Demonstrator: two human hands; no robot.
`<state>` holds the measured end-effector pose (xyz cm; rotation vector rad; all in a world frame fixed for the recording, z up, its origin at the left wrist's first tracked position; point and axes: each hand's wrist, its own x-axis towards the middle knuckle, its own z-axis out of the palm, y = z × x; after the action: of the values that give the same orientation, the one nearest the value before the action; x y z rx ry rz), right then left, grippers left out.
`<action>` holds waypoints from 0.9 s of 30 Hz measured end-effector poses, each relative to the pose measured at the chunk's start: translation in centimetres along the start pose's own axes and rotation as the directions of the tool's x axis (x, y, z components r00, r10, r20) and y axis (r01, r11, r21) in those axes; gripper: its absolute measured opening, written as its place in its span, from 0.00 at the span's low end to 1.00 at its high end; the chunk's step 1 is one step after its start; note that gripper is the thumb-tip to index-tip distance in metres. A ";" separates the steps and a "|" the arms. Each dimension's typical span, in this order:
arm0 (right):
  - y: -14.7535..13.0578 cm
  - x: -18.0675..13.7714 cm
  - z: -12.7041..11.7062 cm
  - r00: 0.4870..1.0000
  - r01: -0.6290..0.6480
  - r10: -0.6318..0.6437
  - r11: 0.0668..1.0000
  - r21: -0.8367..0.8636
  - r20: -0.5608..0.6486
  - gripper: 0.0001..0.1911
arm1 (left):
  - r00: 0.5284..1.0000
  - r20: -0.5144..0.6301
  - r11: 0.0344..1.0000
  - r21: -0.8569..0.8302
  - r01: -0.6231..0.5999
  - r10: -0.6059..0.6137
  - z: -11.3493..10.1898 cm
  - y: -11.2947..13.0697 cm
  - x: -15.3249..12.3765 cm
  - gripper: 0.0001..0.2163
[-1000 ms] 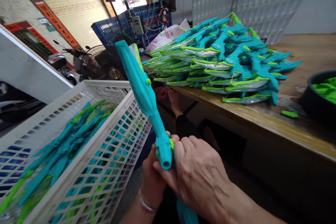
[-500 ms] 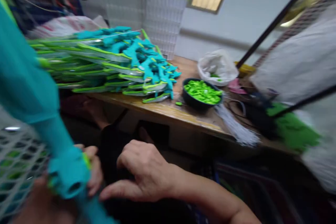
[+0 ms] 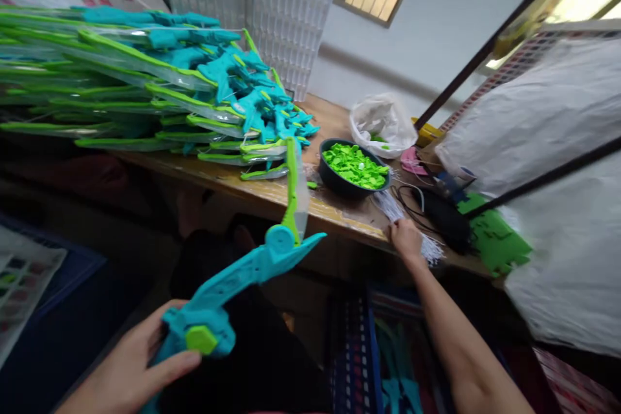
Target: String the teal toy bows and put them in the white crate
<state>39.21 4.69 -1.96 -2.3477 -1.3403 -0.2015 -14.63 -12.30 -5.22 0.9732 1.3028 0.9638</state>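
Left hand grips teal plastic toy bow with lime-green limb by handle, low over lap, lime hexagonal cap already seated in grip. Right hand at table edge, fingers pinching into bundle of white strings. Bow unstrung, judging by bare limb. Big stack of finished bagged teal-and-green bows on table; black bowl of lime-green plastic pieces beside it.

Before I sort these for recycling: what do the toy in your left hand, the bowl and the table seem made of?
Toy: moulded plastic, teal and lime, smooth with a slight sheen. Bowl: dark, matte, probably plastic; hard to tell. Table: wood, worn yellowish surface with visible grain.
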 end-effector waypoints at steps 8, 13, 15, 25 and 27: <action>-1.5 0.7 -1.5 0.990 0.073 -0.046 0.976 0.204 -0.136 0.22 | 0.949 0.312 0.999 -0.009 0.042 -0.037 1.9 2.3 -0.2 0.11; -6.1 -9.9 -2.0 0.966 0.237 -0.257 0.863 0.446 -0.015 0.13 | 0.861 0.497 0.929 -0.254 0.268 -0.113 3.1 1.5 0.6 0.19; -8.5 -17.6 -1.9 0.823 0.295 -0.533 0.694 0.657 0.194 0.12 | 0.826 0.552 0.904 -0.286 0.317 -0.115 3.9 1.2 1.4 0.21; -14.3 -34.9 -0.8 0.253 -0.922 -0.521 0.127 0.367 0.815 0.21 | 0.630 0.749 0.890 -0.126 0.438 -0.204 4.6 -0.4 0.6 0.22; -14.1 -32.8 -0.3 0.358 -0.927 -0.437 -0.063 0.370 0.825 0.23 | 0.586 0.773 0.894 -0.055 0.446 -0.244 4.1 -0.4 -0.3 0.23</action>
<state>10.09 -15.00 -8.41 -1.0183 -0.3935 1.9155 -10.50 -12.78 -5.44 0.7444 0.5907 0.3065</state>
